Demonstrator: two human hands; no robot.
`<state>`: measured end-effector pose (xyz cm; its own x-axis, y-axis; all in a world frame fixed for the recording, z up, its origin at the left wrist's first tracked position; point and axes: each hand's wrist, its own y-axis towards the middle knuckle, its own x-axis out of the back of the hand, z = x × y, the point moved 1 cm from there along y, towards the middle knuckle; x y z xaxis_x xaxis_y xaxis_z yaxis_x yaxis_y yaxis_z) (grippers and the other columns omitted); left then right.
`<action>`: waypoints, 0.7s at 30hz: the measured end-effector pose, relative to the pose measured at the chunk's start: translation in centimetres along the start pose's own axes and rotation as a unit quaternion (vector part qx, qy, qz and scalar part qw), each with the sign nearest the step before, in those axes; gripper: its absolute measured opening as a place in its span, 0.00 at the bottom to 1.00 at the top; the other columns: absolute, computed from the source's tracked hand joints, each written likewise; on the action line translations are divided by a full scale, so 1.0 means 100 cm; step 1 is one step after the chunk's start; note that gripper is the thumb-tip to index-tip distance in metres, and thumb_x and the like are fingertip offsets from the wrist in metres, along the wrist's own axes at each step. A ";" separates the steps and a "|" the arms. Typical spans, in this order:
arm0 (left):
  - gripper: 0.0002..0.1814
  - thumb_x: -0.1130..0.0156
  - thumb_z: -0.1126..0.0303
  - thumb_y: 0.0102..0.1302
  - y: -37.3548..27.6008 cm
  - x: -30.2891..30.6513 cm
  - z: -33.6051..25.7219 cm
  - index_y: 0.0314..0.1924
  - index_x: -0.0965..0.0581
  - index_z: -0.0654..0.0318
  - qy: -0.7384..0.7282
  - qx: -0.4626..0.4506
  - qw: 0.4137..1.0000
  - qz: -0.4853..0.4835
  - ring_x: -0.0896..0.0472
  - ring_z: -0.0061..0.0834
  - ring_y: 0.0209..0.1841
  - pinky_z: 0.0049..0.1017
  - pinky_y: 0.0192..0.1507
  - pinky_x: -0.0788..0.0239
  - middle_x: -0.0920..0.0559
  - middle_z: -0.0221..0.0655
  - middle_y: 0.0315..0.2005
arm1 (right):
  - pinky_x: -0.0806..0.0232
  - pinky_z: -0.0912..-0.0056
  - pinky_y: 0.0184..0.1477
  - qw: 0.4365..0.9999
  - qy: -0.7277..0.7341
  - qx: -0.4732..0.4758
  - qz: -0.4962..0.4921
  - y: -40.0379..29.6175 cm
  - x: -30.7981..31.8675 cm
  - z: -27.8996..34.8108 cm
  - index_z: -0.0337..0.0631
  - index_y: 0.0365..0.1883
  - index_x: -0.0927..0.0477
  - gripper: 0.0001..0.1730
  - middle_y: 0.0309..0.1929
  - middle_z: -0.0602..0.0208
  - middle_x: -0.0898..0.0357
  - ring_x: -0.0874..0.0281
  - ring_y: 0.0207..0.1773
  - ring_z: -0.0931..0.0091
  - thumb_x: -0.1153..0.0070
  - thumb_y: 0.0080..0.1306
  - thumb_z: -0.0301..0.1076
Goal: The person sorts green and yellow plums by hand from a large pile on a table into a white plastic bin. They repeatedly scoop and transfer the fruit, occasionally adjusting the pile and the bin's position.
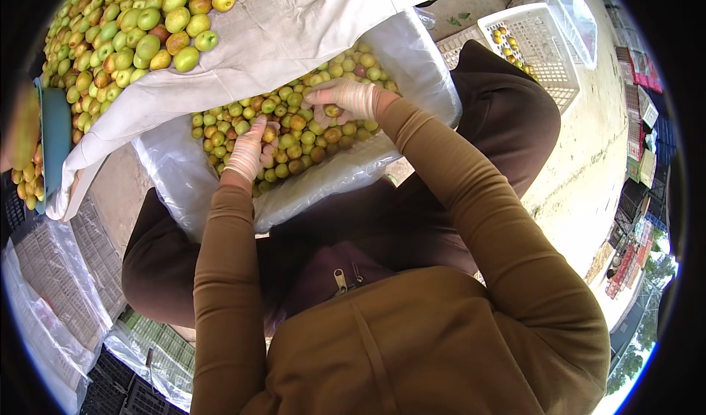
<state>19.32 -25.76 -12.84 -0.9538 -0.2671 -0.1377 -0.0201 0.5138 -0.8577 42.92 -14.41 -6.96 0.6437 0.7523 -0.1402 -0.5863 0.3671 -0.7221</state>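
Small green and reddish-brown fruits, perhaps jujubes [287,156], fill a container lined with clear plastic film [331,188] in front of my lap. My left hand [249,151], in a pale striped glove, rests over the fruits at the left, with one reddish fruit by its thumb and fingers; whether it grips that fruit is unclear. My right hand [345,100], gloved alike, is over the right half, its fingers curled around a reddish-green fruit [332,110]. A white cloth [265,56] lies along the far edge of the container, below a large heap of similar fruits [132,34].
At the upper right stands a white plastic basket [557,56] with several fruits. A blue container [55,139] stands at the left beside a blurred hand or arm. Plastic-draped crates [60,271] and black crates [110,382] lie at the lower left. Stacked crates line the far right.
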 end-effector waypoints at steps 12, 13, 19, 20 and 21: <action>0.30 0.50 0.47 0.72 -0.003 -0.001 -0.001 0.67 0.31 0.54 0.382 -0.133 0.908 -0.107 0.17 0.47 0.49 0.40 0.54 0.26 0.18 0.43 0.53 | 0.28 0.57 0.55 0.855 -0.465 0.078 -0.217 -0.033 -0.006 0.048 0.40 0.59 0.25 0.34 0.49 0.47 0.18 0.19 0.51 0.55 0.48 0.61 0.54; 0.27 0.47 0.50 0.71 0.004 0.001 0.009 0.66 0.29 0.49 0.609 -0.198 0.754 -0.144 0.18 0.48 0.49 0.40 0.56 0.26 0.19 0.41 0.54 | 0.28 0.58 0.55 0.841 -0.483 0.074 -0.233 -0.053 0.009 0.055 0.40 0.58 0.24 0.33 0.49 0.47 0.17 0.19 0.51 0.55 0.48 0.61 0.53; 0.31 0.34 0.55 0.61 -0.008 -0.045 0.014 0.65 0.28 0.42 0.745 -0.381 0.546 -0.032 0.36 0.41 0.69 0.44 0.67 0.40 0.38 0.37 0.70 | 0.30 0.54 0.55 0.651 -0.579 0.059 -0.488 -0.195 0.163 0.058 0.50 0.50 0.19 0.22 0.45 0.50 0.17 0.20 0.52 0.54 0.56 0.69 0.52; 0.31 0.34 0.55 0.60 -0.007 -0.050 0.012 0.65 0.28 0.42 0.759 -0.364 0.539 -0.025 0.36 0.41 0.68 0.45 0.67 0.40 0.38 0.38 0.70 | 0.30 0.53 0.56 0.585 -0.637 0.001 -0.501 -0.212 0.193 0.047 0.51 0.50 0.18 0.21 0.48 0.51 0.18 0.21 0.52 0.53 0.56 0.69 0.50; 0.32 0.33 0.54 0.60 -0.005 -0.055 0.010 0.65 0.28 0.42 0.772 -0.347 0.533 -0.019 0.35 0.41 0.68 0.45 0.66 0.39 0.37 0.38 0.70 | 0.30 0.53 0.56 0.514 -0.689 -0.060 -0.508 -0.229 0.222 0.037 0.52 0.51 0.18 0.20 0.51 0.52 0.19 0.21 0.52 0.53 0.55 0.69 0.48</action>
<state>24.85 -25.43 -12.14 -0.0488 0.4255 0.9036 0.3564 0.8526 -0.3823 68.82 -4.07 9.02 -0.4187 -0.0903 0.9036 -0.2042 0.9789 0.0032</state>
